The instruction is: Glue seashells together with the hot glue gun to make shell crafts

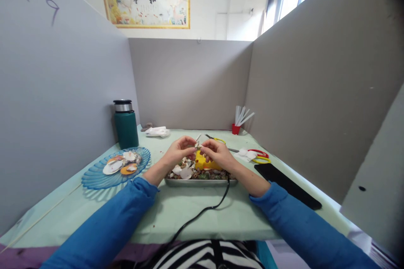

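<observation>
My left hand (179, 150) and my right hand (216, 151) meet above a metal tray (176, 182) filled with shells and a yellow block (202, 161). Both hands pinch a small pale shell piece (198, 146) between their fingertips; a thin stick pokes up from it. The fingers of both hands are closed. Blue sleeves cover both forearms.
A blue glass plate (94, 180) with several shells lies at the left, a green thermos (125, 124) behind it. Red and yellow scissors (260, 156), a red cup (235, 128) of white sticks and a black phone (285, 184) sit right. A black cable (202, 210) runs toward me. Grey partitions enclose the table.
</observation>
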{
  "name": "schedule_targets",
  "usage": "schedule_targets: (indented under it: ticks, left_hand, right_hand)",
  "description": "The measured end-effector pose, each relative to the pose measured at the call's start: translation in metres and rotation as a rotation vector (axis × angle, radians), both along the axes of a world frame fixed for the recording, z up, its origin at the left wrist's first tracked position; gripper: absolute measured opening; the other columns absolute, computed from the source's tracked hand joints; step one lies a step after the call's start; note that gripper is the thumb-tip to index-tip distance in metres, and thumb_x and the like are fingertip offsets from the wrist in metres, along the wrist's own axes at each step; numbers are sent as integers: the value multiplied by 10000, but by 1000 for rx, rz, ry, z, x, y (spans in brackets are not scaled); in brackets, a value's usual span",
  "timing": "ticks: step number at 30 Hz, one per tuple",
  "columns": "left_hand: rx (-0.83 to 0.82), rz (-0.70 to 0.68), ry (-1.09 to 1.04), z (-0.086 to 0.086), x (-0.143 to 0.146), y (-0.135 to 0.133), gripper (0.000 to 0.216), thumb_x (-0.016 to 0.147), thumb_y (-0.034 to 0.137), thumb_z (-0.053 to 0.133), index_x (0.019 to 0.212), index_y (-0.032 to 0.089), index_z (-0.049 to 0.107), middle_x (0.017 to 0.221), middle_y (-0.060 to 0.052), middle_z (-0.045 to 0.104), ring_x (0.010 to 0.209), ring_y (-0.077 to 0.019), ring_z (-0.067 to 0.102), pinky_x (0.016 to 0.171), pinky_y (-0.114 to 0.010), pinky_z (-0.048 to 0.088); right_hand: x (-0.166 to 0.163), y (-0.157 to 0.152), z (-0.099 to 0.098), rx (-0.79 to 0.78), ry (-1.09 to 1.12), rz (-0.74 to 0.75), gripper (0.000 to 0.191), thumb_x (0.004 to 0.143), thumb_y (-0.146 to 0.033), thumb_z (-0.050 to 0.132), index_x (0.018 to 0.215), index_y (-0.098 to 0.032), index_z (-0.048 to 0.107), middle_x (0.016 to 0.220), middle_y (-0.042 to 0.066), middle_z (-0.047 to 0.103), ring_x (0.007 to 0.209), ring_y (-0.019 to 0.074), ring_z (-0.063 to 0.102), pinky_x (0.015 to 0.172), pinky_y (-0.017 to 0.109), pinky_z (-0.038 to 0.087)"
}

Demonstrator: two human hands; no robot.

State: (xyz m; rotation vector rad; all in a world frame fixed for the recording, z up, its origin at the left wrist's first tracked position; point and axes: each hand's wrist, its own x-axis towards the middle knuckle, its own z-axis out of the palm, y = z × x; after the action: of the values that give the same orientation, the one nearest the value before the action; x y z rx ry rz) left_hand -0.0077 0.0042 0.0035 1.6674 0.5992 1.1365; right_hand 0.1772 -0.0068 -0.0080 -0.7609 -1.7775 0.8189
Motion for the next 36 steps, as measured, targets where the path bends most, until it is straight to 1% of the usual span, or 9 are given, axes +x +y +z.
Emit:
schedule_targets:
  ticks: [6, 22, 36]
  left_hand:
    - [-3, 10, -8, 1, 1, -1, 408, 625, 321, 759, 905, 143, 523, 732, 9, 608, 547, -96, 595, 543, -240, 500]
    - [-12, 17, 7, 0, 1, 0, 421, 617, 356, 761, 902, 149, 532, 718, 12, 610, 539, -101, 594, 536, -239, 496]
    - [-26, 28, 22, 0, 2, 0, 403, 630, 329, 754, 914, 145, 534, 705, 20, 606, 531, -95, 590, 542, -241, 493]
  right_hand:
    - [0, 0, 0, -2, 10, 7, 237, 775, -399, 616, 838, -174, 577, 725, -12, 609, 499, 73, 551, 492, 204, 482]
    - [-1, -1, 0, -1, 3, 1, 236, 782, -406, 609, 830, -177, 579, 719, -11, 608, 494, 72, 549, 485, 202, 480]
    - [1, 1, -2, -1, -10, 2, 232, 793, -402, 596, 851, -178, 578, 726, -12, 613, 499, 77, 555, 490, 204, 473]
